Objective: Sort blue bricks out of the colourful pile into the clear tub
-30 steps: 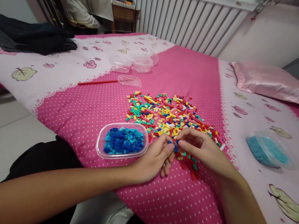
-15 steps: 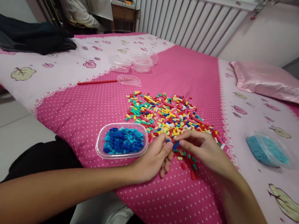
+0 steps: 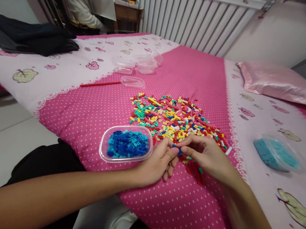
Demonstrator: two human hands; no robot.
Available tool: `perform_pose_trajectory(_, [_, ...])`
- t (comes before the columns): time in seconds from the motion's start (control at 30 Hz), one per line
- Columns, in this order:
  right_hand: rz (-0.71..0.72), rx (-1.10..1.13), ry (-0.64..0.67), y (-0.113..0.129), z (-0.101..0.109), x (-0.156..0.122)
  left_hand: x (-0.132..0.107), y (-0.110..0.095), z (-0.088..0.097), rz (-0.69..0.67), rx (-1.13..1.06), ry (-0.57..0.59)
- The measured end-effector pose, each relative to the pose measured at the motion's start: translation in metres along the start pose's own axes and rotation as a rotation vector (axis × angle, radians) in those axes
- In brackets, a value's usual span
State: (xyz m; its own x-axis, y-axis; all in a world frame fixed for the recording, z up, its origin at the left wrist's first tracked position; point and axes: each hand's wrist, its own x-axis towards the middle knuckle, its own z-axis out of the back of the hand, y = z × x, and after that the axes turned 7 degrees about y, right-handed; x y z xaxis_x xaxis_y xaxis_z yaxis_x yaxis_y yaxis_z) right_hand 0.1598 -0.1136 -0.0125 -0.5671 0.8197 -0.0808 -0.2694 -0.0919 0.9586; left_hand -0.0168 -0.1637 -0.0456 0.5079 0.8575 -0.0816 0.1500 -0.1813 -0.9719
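Observation:
Both hands meet at the near edge of a pile of small coloured building bricks (image 3: 176, 120) on the bed. My left hand (image 3: 158, 160) pinches small blue bricks (image 3: 179, 151) between thumb and fingers. Thumb and forefinger of my right hand (image 3: 205, 152) close on the same blue bricks from the other side; how many there are is too small to tell. Left of the pile, by my left wrist, stands a clear plastic tub (image 3: 101, 150) holding dark and light blue bricks (image 3: 127, 143). Red and green bricks lie partly hidden under my right hand.
A tilted clear tub of turquoise bricks (image 3: 274, 153) lies at the right. Several clear containers (image 3: 146, 63), a clear lid (image 3: 132, 82) and a red stick (image 3: 100, 84) are farther back. Dark clothing (image 3: 31, 35) lies far left, a pink pillow (image 3: 278, 82) far right.
My right fingers have drawn slightly closer to my left fingertips around the blue bricks. The view has shifted slightly; the tubs and pile stay in place.

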Motion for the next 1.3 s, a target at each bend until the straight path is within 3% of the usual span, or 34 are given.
perform_pose_trajectory(0.13, [0.02,-0.008,-0.03,0.001,-0.001,0.0,-0.001,0.002,0.001,0.001,-0.014,0.007])
perform_pose_trajectory(0.3, [0.044,0.075,0.02,-0.002,0.005,0.001,0.0,0.001,-0.003,-0.034,-0.042,0.009])
perform_pose_trajectory(0.47, [0.122,0.082,-0.061,-0.002,0.006,0.003,0.0,0.0,-0.005,-0.051,-0.042,0.032])
perform_pose_trajectory(0.6, [0.114,0.082,0.023,0.001,0.005,0.001,-0.001,-0.002,-0.005,-0.046,-0.044,0.015])
perform_pose_trajectory(0.67, [0.083,0.061,0.057,0.002,0.007,-0.001,-0.001,-0.003,-0.006,-0.038,-0.049,0.011])
perform_pose_trajectory(0.87, [0.081,-0.208,-0.073,-0.001,0.016,-0.002,-0.001,-0.007,-0.007,-0.004,-0.033,-0.002])
perform_pose_trajectory(1.03, [0.077,-0.503,0.125,-0.002,0.013,0.0,-0.002,-0.005,-0.006,-0.004,-0.006,0.011])
perform_pose_trajectory(1.3, [0.084,-0.604,0.265,-0.003,0.017,-0.001,0.001,-0.003,-0.004,-0.016,-0.05,-0.001])
